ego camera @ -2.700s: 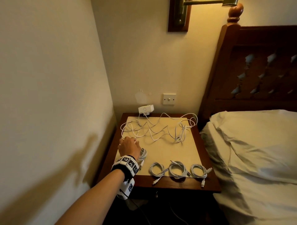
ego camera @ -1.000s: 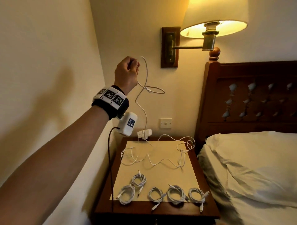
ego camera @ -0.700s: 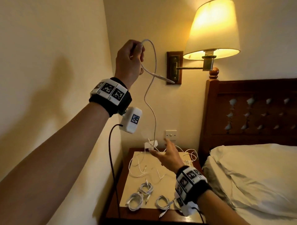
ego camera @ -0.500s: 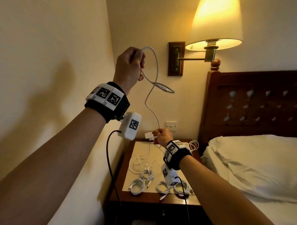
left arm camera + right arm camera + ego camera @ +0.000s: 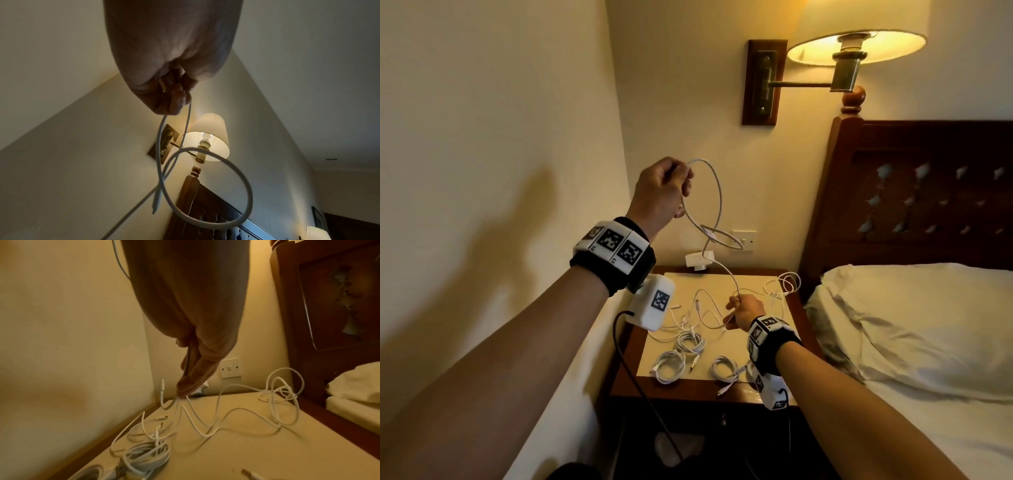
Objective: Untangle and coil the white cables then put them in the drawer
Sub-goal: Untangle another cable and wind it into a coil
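My left hand (image 5: 678, 187) is raised above the nightstand (image 5: 698, 389) and grips a white cable (image 5: 717, 205) near its end. The cable (image 5: 207, 186) curls into a loop under the fist (image 5: 179, 95) and its plug dangles. Lower down, my right hand (image 5: 737, 306) pinches the same cable just above the tabletop; in the right wrist view it runs between thumb and fingers (image 5: 192, 369). Three coiled cables (image 5: 671, 366) lie near the front edge. Loose tangled cables (image 5: 236, 418) spread across the back, with a bunch (image 5: 784, 284) at the right rear corner.
A white adapter (image 5: 700, 260) sits at the nightstand's back under a wall switch (image 5: 744, 240). The wall lamp (image 5: 856, 48) hangs above right. Headboard (image 5: 914, 192) and pillow (image 5: 911, 325) close in the right side, a wall the left. The drawer front (image 5: 722, 416) lies in shadow.
My left hand set a coil on the table, then lifted another cable high. My right hand came in and took hold of that cable lower down. The left hand now sits lower.
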